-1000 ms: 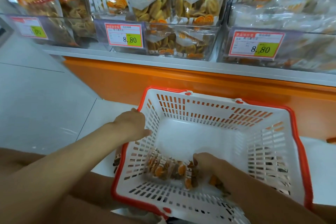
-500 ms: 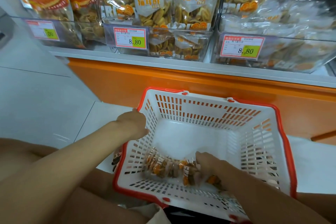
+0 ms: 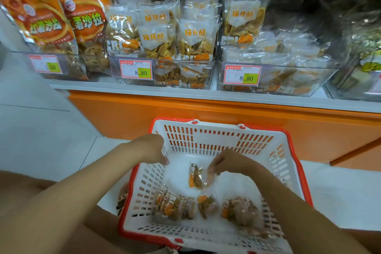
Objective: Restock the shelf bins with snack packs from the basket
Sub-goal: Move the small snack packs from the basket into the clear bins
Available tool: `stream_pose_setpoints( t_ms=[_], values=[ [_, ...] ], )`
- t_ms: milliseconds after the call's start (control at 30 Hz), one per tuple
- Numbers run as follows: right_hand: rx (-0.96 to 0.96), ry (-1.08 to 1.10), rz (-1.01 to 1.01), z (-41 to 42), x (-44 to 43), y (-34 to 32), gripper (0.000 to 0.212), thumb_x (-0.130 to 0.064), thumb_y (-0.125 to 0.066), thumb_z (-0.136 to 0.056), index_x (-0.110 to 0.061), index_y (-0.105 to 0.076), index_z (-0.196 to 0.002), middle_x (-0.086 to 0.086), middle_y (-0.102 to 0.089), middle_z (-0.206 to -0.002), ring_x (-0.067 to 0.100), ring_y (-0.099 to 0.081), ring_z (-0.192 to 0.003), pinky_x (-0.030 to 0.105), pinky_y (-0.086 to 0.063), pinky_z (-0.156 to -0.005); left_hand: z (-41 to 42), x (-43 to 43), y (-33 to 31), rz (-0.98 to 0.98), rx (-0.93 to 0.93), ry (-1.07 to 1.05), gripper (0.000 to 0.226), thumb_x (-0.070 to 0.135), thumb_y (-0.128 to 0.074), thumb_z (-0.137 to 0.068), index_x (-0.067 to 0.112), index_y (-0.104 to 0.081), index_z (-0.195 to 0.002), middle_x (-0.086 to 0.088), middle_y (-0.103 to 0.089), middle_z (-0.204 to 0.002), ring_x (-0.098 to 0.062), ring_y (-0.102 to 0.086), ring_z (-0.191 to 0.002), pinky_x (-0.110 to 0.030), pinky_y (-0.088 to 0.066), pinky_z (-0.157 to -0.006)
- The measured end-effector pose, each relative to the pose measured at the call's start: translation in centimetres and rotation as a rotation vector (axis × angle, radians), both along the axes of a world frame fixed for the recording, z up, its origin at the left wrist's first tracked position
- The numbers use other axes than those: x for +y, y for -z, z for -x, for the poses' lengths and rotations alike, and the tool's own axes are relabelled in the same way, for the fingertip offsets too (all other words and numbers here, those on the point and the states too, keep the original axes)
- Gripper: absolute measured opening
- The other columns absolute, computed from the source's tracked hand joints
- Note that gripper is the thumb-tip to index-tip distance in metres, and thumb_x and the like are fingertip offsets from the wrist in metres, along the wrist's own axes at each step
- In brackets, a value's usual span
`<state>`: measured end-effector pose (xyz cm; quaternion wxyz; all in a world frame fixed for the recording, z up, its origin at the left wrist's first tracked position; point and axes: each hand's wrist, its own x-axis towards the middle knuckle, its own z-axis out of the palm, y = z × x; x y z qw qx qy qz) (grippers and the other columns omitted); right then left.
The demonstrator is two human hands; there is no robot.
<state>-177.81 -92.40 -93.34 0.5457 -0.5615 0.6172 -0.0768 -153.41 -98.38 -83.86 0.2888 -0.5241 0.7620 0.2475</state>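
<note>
A white basket with a red rim (image 3: 296, 163) sits on the floor below the shelf. My right hand (image 3: 228, 164) pinches the top of a small clear snack pack (image 3: 196, 177) and holds it above the basket floor. Several more clear packs (image 3: 177, 206) lie along the basket's near side. My left hand (image 3: 149, 148) grips the basket's left rim. On the shelf above stand clear plastic bins (image 3: 206, 76) filled with bags of swirl-shaped crisps.
Orange bags (image 3: 47, 18) fill the left bin. Price tags reading 8.80 (image 3: 137, 70) hang on the bin fronts. An orange panel (image 3: 206, 113) runs under the white shelf edge. Pale floor tiles (image 3: 41, 130) stretch to the left.
My right hand has risen from the pile at the basket's near side with one pack pinched in its fingers. The view has tilted up, showing more of the shelf.
</note>
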Motion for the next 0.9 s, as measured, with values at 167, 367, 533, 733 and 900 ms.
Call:
stream_pose_setpoints(
  t_ms=[167,367,533,733,900],
  values=[
    [-0.030,-0.132,0.166,2.1,-1.5,-10.7,0.011,-0.021,-0.068,-0.087,-0.021,-0.074,-0.096,-0.010,-0.072,-0.090,0.006,-0.067,-0.084,0.015,-0.050,-0.075,2.8,0.8,-2.9,-0.204,0.575,-0.117,0.063,0.043,-0.076,-0.076,0.024,-0.053,-0.132,0.004,-0.064,-0.118,-0.010,-0.062,-0.109,-0.029,-0.048,-0.098],
    [-0.262,0.157,0.464,2.8,-0.2,-17.7,0.015,-0.014,-0.071,-0.081,-0.016,-0.074,-0.096,-0.003,-0.072,-0.078,0.002,-0.066,-0.071,0.009,-0.048,-0.065,5.6,2.0,-5.6,-0.303,0.920,-0.199,0.031,0.029,-0.067,-0.084,0.009,-0.067,-0.107,-0.007,-0.075,-0.088,-0.013,-0.072,-0.076,-0.020,-0.054,-0.067],
    [-0.453,0.506,0.405,3.4,0.8,-18.0,0.028,-0.032,-0.061,-0.084,-0.020,-0.067,-0.109,0.003,-0.073,-0.100,0.015,-0.070,-0.090,0.023,-0.056,-0.077,6.6,1.3,-7.2,-0.235,1.149,-0.385,0.026,0.019,-0.060,-0.091,0.002,-0.065,-0.110,-0.014,-0.073,-0.095,-0.015,-0.072,-0.080,-0.022,-0.057,-0.074],
    [-0.423,0.499,0.404,1.6,0.3,-18.1,0.025,-0.044,-0.072,-0.063,-0.020,-0.072,-0.071,0.000,-0.065,-0.068,0.012,-0.057,-0.066,0.024,-0.047,-0.068,6.8,0.1,-8.9,-0.080,1.245,-0.418,0.041,0.046,-0.067,-0.074,0.016,-0.068,-0.102,-0.005,-0.075,-0.092,-0.025,-0.071,-0.091,-0.046,-0.052,-0.093],
    [-0.427,0.561,0.528,3.7,0.2,-19.3,0.029,-0.041,-0.070,-0.068,-0.015,-0.065,-0.077,-0.002,-0.056,-0.059,0.008,-0.049,-0.055,0.017,-0.039,-0.055,5.2,-2.3,-10.2,0.522,1.055,-0.343,0.023,0.046,-0.062,-0.086,0.024,-0.066,-0.093,0.013,-0.067,-0.091,-0.002,-0.061,-0.087,-0.018,-0.046,-0.076]
  ],
)
